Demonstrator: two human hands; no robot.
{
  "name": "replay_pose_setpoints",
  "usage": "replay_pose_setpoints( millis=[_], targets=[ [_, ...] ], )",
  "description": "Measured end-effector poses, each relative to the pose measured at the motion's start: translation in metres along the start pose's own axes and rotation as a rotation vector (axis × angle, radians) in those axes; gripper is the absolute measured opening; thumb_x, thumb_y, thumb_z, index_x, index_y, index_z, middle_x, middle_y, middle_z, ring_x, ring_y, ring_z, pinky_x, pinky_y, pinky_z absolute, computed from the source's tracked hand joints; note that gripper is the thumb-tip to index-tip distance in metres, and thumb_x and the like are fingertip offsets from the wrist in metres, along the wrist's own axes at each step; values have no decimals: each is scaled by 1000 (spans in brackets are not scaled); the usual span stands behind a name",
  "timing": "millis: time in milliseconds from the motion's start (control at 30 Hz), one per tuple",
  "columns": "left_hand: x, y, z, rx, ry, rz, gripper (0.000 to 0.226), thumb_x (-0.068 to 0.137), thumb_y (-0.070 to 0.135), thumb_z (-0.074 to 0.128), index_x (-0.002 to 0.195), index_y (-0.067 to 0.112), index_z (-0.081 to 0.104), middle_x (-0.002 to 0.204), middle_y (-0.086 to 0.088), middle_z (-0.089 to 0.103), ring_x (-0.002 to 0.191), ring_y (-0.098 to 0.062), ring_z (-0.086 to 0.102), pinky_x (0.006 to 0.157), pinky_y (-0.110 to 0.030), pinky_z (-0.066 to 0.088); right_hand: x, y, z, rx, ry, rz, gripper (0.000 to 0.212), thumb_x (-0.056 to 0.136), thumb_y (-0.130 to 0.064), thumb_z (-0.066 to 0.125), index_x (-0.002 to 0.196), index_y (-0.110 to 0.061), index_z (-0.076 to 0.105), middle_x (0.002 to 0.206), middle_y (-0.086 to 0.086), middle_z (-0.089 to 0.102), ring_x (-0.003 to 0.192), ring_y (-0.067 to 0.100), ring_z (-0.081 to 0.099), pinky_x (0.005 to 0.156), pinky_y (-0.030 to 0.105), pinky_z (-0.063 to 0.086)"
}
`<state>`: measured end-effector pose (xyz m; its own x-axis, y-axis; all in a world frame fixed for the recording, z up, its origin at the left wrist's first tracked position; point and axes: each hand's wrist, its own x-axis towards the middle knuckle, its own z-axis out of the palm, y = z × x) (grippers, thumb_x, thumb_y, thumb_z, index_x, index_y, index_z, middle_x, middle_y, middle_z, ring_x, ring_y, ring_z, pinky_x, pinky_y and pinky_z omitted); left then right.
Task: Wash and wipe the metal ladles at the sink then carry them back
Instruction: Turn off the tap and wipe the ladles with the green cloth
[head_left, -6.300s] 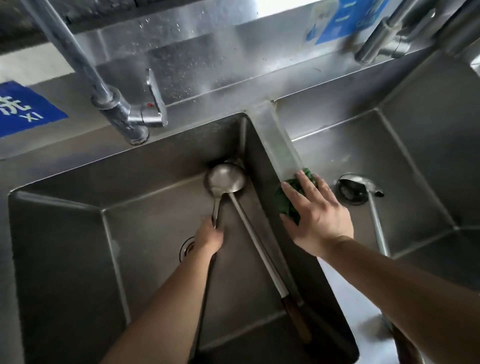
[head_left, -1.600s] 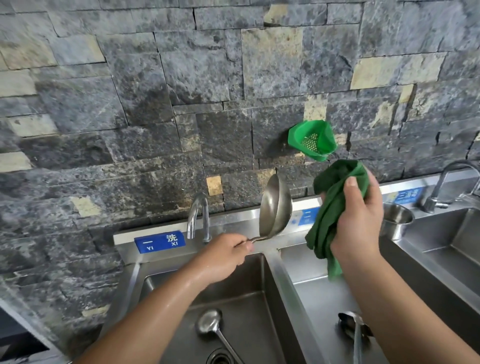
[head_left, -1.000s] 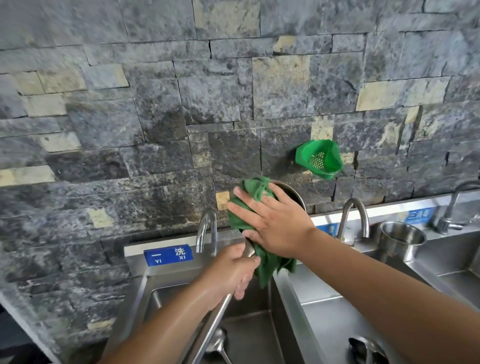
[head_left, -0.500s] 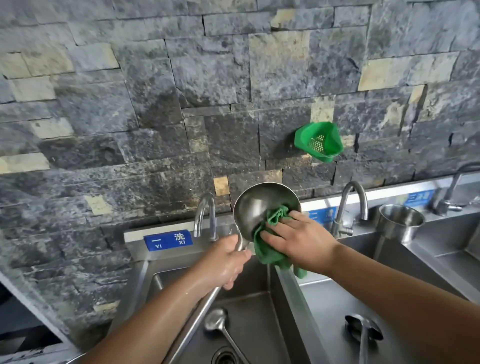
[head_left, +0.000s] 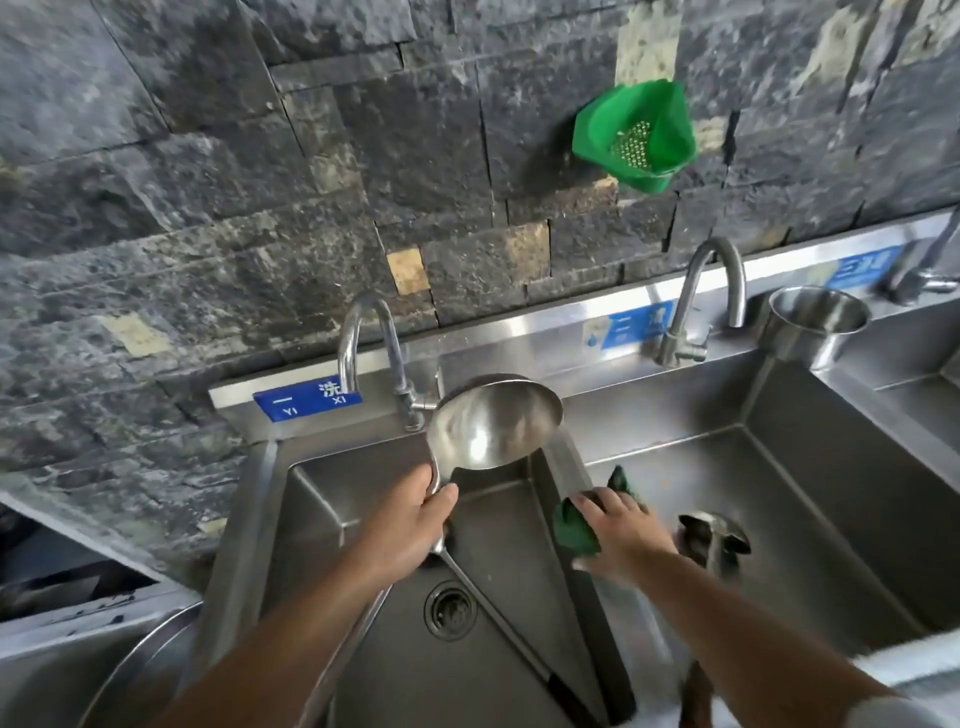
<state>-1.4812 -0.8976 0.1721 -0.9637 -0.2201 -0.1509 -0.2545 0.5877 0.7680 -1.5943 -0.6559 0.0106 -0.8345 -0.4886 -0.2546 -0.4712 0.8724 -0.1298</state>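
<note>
My left hand (head_left: 410, 525) grips the neck of a large metal ladle (head_left: 493, 421), whose bowl is raised above the left sink basin (head_left: 322, 509) with its hollow facing me. My right hand (head_left: 621, 530) presses a green cloth (head_left: 576, 527) onto the divider between the two basins. A second ladle (head_left: 483, 592) lies in the left basin, its bowl hidden behind my left hand and its handle running toward me. A third ladle (head_left: 714, 540) lies in the right basin (head_left: 831, 519), partly behind my right forearm.
Two curved taps (head_left: 374, 353) (head_left: 711, 291) stand on the steel back ledge. A steel pot (head_left: 815, 325) sits at the right basin's far corner. A green strainer (head_left: 636, 137) hangs on the stone wall. A drain (head_left: 449, 610) lies in the left basin. A large round pan rim (head_left: 130, 670) shows at lower left.
My right hand has left the ladle bowl and come down with the cloth onto the divider. The left hand still holds the ladle up, its bowl now uncovered. The view has tilted downward.
</note>
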Motion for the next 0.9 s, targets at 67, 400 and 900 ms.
replay_pose_setpoints(
  millis=[67, 400, 900],
  targets=[
    [0, -9, 15, -111, -29, -45, 26, 100, 19, 48, 77, 9, 39, 55, 3, 33, 39, -2, 30, 40, -15, 26, -4, -10, 48, 76, -130, 56, 103, 70, -80, 50, 153, -41, 2, 163, 2, -4, 149, 36, -5, 114, 53, 28],
    [23, -15, 72, -333, -163, -93, 19, 100, 2, 43, 108, 1, 60, 64, -7, 41, 45, -6, 34, 44, -15, 27, 27, 0, 57, 122, -213, 26, 102, 72, -83, 46, 150, -47, -9, 159, -2, -29, 146, 33, -26, 115, 62, 6],
    [120, 98, 258, -340, -505, -74, 37, 88, -9, 44, 106, 15, 65, 73, -4, 54, 56, -14, 45, 51, -17, 38, -87, 4, -8, 1838, 164, 514, 15, 90, -12, 65, 95, 2, 67, 86, 19, 69, 79, 27, 68, 77, 40, 60]
  ],
)
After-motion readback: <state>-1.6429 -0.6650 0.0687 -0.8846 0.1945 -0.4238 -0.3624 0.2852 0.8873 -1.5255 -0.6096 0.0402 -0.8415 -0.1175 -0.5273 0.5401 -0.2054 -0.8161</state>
